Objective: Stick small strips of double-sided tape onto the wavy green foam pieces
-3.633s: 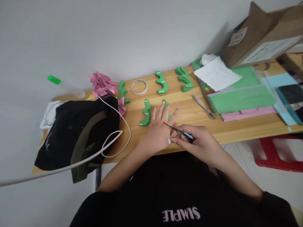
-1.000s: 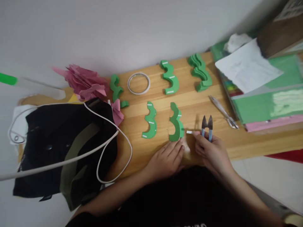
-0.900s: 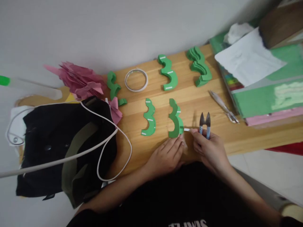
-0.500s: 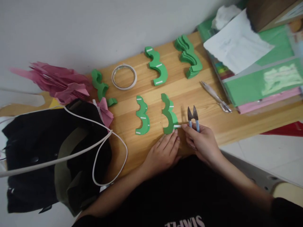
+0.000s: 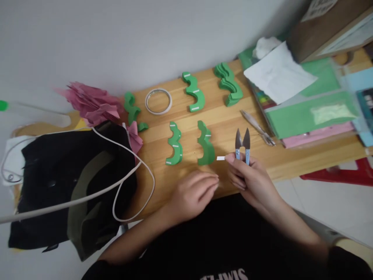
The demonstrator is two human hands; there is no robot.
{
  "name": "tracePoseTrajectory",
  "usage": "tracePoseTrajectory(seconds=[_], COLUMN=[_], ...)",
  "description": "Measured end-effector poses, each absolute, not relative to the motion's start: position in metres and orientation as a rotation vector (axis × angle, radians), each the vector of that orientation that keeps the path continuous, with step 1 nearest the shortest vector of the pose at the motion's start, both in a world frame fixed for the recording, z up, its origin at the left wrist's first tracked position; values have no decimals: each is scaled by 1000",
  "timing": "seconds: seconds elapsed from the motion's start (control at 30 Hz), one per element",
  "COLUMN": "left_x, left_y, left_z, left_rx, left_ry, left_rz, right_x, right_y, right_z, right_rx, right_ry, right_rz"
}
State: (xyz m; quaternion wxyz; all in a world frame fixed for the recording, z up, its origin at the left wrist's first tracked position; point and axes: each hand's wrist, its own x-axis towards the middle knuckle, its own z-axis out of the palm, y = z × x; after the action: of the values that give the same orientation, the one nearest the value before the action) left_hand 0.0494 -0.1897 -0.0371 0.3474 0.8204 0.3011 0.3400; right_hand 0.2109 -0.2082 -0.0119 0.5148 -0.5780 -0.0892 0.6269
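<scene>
From my head view, my right hand (image 5: 253, 175) gripped the snips (image 5: 247, 148) by their blue handles, blades pointing away and spread apart, while thumb and fingertip pinched a white strip (image 5: 220, 158). The strip stuck out just beside the nearer green wavy piece (image 5: 208, 152), apart from it. My left hand (image 5: 192, 194) had its fingers bunched together just below that piece; I couldn't tell whether anything lay between them. I judged the strip thin, nearly weightless and easily creased, best taken by its very end. The green piece looked light and fairly soft, likely to slide under a nudge, so I'd have steadied it by its broad lower curve. The snips seemed stiff and small, safest held below the pivot of the blades. All this was over a smooth, wood-grained desk (image 5: 154, 171), with another green wavy piece (image 5: 177, 149) to the left and a tape-like ring (image 5: 159, 113) farther back. A pale wall (image 5: 131, 35) rose behind, and a red stool (image 5: 332, 179) stood on the tiled floor (image 5: 309, 198).
</scene>
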Motion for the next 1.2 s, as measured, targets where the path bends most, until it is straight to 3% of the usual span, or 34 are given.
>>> tracePoseTrajectory(seconds=[0.17,0.6,1.2], left_x=[55,51,59], left_y=[-163,-146,-147], left_z=[9,50,52], left_rx=[1429,1695,1575], left_ry=[1081,887,824], left_rz=[794,365,324], right_x=[220,255,253], right_y=[-196,-163,-163], right_z=[12,63,61], right_rx=[-1352,-1410,-1347], right_ry=[-526,-1756,-1542], right_rz=[1567,1642,1694])
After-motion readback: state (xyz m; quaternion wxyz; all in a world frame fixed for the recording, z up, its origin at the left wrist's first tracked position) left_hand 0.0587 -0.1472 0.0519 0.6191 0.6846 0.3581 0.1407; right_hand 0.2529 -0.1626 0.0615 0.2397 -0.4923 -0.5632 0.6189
